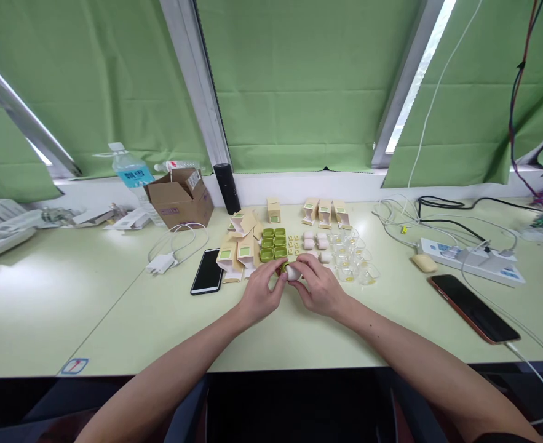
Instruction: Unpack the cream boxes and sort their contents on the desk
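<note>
My left hand [262,291] pinches a small green piece [284,267] between thumb and fingertips. Against it, my right hand [321,289] grips a small rounded white pot [293,272]; the two parts touch, but I cannot tell how far they are joined. Just beyond my fingers sits a block of square green cups [273,241]. Tiny yellow pieces [294,240] lie to its right, followed by several pale pink and white pots [309,240]. Clear plastic cups [348,255] with yellow spots are grouped farther right.
Kraft paper boxes [248,249] stand left of the cups, with more boxes [325,213] at the back. A phone [207,271] and a charger [160,263] lie left. On the right are a power strip [469,261], cables and another phone [474,307]. A cardboard box [181,200] stands back left.
</note>
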The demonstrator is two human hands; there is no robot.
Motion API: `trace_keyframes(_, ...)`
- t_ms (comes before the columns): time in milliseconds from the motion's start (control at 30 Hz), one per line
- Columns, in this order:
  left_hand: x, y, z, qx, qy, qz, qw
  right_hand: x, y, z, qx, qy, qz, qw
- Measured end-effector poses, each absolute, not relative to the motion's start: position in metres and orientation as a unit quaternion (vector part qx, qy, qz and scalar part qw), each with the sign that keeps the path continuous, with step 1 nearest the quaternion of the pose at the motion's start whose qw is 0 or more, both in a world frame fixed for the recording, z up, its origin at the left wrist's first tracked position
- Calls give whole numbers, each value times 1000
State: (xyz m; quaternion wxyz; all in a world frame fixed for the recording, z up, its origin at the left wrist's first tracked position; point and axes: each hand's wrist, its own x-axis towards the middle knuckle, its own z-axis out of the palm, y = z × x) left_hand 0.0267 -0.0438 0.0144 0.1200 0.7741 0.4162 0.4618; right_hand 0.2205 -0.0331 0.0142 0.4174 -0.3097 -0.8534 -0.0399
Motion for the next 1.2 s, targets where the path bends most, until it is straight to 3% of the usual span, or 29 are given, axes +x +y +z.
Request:
trace_keyframes(767,31,-45,23,726,451,485,184,207,-36,15,-318,-846,-56,424)
trace_keyframes(1200,24,-43,22,787,436,424,106,215,-30,14,-296,-827,92,470)
